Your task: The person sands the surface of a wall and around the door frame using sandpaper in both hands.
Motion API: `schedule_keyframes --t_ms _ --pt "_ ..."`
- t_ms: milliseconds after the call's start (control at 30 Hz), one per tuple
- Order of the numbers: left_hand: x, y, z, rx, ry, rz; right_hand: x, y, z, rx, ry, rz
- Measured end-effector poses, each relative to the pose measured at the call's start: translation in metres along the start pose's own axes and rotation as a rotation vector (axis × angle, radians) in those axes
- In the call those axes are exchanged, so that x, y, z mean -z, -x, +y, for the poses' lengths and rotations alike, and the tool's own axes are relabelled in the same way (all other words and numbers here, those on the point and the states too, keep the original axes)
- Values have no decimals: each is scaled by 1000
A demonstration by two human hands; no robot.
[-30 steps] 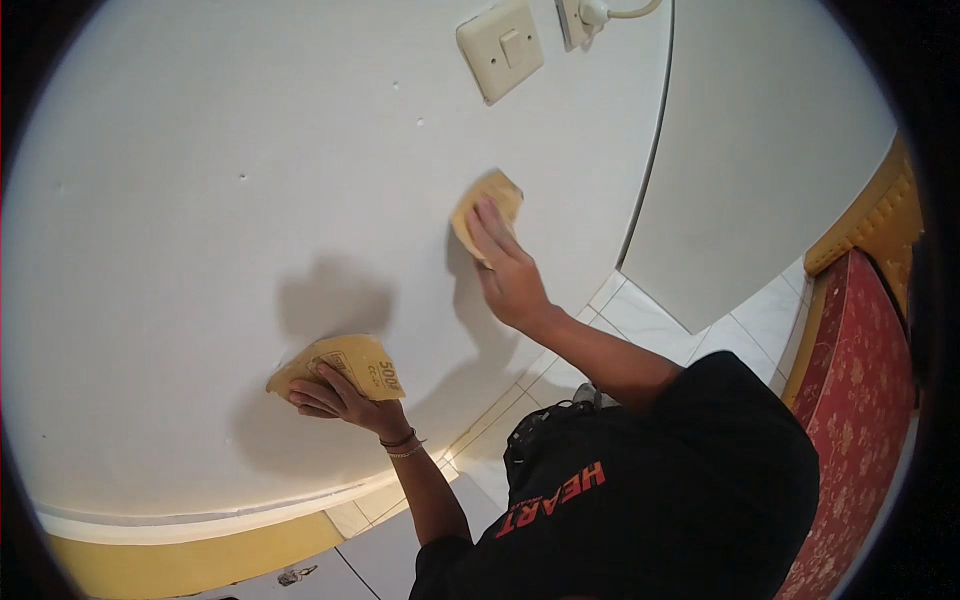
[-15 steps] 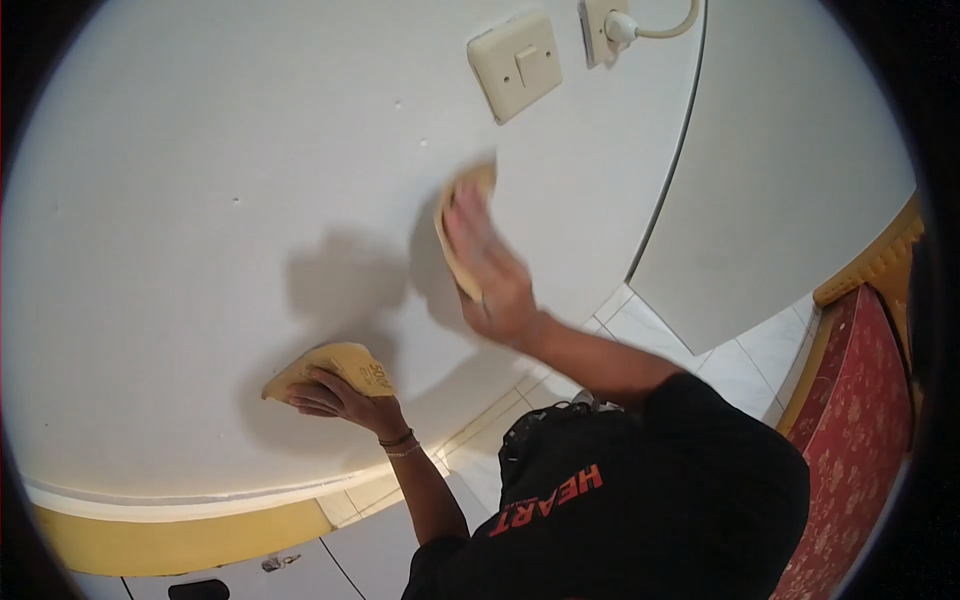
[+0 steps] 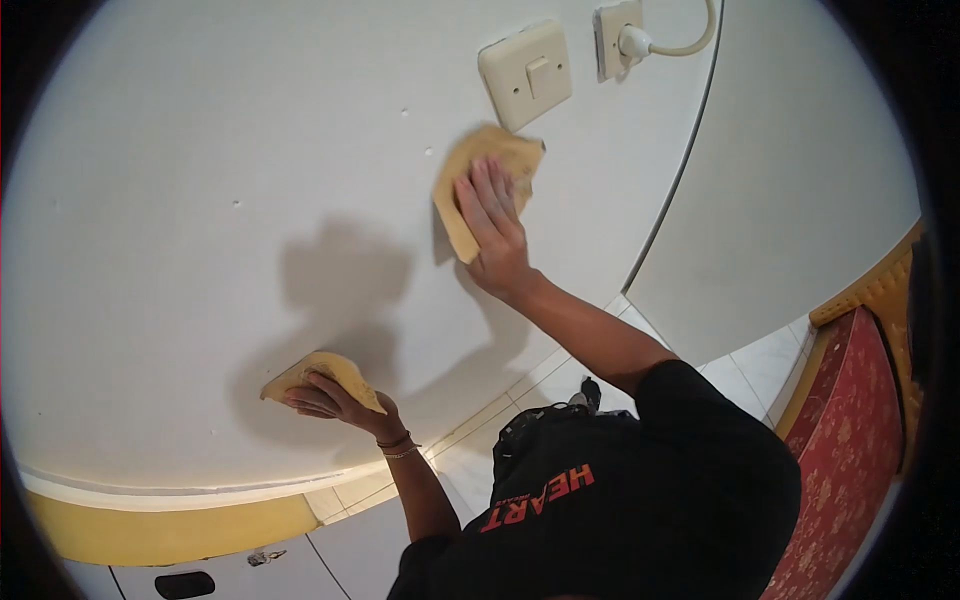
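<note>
My right hand (image 3: 497,215) presses a tan sheet of sandpaper (image 3: 459,190) against the white wall (image 3: 180,280), fingers laid over it. The sheet's upper edge lies just below a cream light switch (image 3: 538,78). Lower and to the left, my left hand (image 3: 340,398) grips a second sandpaper sheet (image 3: 350,374), which bends up around the fingers against the wall. Bracelets circle the left wrist.
A white plug sits in a wall socket (image 3: 622,42), its cord curving upward. Beyond it is a pale grey panel (image 3: 770,190). A red patterned mattress (image 3: 850,430) lies at right. Below are floor tiles and a white cabinet front (image 3: 240,580). Small pits mark the wall.
My right hand has slid up the wall towards the switch, and its sheet now shows more broadly. My left hand stays nearly in place; the printing on its sheet no longer shows.
</note>
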State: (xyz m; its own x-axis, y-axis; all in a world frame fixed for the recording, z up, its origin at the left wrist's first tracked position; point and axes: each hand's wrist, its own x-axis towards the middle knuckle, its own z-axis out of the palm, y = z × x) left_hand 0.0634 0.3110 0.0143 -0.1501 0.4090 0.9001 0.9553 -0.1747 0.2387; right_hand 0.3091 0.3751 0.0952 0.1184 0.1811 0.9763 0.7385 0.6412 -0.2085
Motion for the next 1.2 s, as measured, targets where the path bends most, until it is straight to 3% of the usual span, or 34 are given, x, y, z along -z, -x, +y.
schedule_keyframes --t_ms 100,167,233,367,467,600,667,733,767,800,833,867,900,933,967,1033,1100,1133,1200 --pt "-10 0 7 50 -32 53 -2 -25 -10 -53 14 17" --pt "-16 6 2 84 -47 79 2 15 -7 -92 -10 -7" --pt "-21 9 -4 103 -61 93 5 68 6 -104 8 -175" --pt "-11 8 -1 59 -59 62 2 42 -2 -128 -16 -153" --pt "-9 4 3 60 -50 52 -5 -12 -14 -73 -52 -18" --pt "-7 11 8 92 -2 24 -4 35 -8 -73 -26 -95" --pt "-7 29 2 166 52 -52 11 91 -5 -200 -51 -273" --pt "5 44 15 236 181 -119 47 138 1 -458 -17 -493" --pt "10 51 22 292 321 -187 62 154 4 -716 -8 -468" --pt "13 61 30 456 489 -101 75 170 9 -973 4 -439" --pt "17 72 26 469 479 -94 93 194 28 -1203 177 -610" --pt "21 87 21 687 504 11 111 242 58 -1300 168 -470" --pt "25 99 16 901 529 114 128 246 73 -1692 8 -182" --pt "31 109 5 968 461 80 144 233 78 -1730 140 -125" --pt "36 115 -2 1032 392 39 156 223 87 -1660 138 -11" --pt "45 82 19 956 330 100 171 224 117 -1554 23 115" --pt "35 101 -23 942 333 58 167 176 112 -1581 -159 225" --pt "39 92 -12 949 330 51 162 173 120 -1557 -202 246" --pt "39 51 13 1043 383 -196 148 152 114 -1533 -269 248"
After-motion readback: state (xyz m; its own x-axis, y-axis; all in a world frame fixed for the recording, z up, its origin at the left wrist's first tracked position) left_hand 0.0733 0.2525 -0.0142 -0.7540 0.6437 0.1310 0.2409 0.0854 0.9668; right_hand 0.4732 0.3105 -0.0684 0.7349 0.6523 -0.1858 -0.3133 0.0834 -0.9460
